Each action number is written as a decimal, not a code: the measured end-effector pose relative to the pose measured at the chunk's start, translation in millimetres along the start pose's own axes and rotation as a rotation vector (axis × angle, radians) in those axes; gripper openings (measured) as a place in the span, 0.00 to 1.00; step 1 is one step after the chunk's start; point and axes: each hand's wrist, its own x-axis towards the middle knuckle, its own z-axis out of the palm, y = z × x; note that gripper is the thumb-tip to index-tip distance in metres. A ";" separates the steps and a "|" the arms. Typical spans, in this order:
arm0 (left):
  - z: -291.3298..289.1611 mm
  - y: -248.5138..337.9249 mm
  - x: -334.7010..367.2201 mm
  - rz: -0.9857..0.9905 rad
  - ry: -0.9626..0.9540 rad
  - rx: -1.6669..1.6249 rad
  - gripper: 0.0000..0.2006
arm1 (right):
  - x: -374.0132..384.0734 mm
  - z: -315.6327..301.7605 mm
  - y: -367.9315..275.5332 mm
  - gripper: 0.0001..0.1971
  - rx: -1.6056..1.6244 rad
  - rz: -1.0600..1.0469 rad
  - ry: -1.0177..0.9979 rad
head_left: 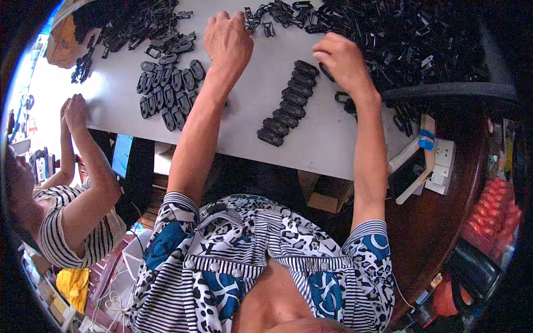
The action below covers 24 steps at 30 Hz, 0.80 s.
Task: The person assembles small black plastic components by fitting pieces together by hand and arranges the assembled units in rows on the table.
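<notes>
My left hand (228, 43) is over the far middle of the pale table (244, 119), its fingers bent down and fingertips hidden. Beside it lie small black plastic frames (268, 29). My right hand (341, 60) is curled closed farther right; whatever it may hold is hidden. Just below its fingers a dark piece (326, 72) shows in part. Between my forearms, black oblong plastic parts (293, 96) lie in a slanting row, close against each other. Left of my left forearm, more black oblong parts (169, 89) are laid out in several rows.
Heaps of loose black parts cover the far left (133, 25) and far right (400, 39) of the table. A dark curved edge (449, 90) borders the right heap. At left, a person in a striped top (83, 227) works with both hands. A power strip (442, 166) sits at right.
</notes>
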 end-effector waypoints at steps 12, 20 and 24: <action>17.2 -21.0 2.6 -0.005 -0.115 -0.154 0.08 | -16.1 7.7 -8.3 0.05 -0.437 0.095 -0.090; 5.8 8.3 5.6 -0.063 -0.314 -0.844 0.14 | -11.5 4.9 1.1 0.13 0.069 0.242 0.160; 19.2 12.8 7.4 -0.080 -0.455 -1.297 0.11 | -11.0 3.4 9.4 0.14 0.894 0.324 0.229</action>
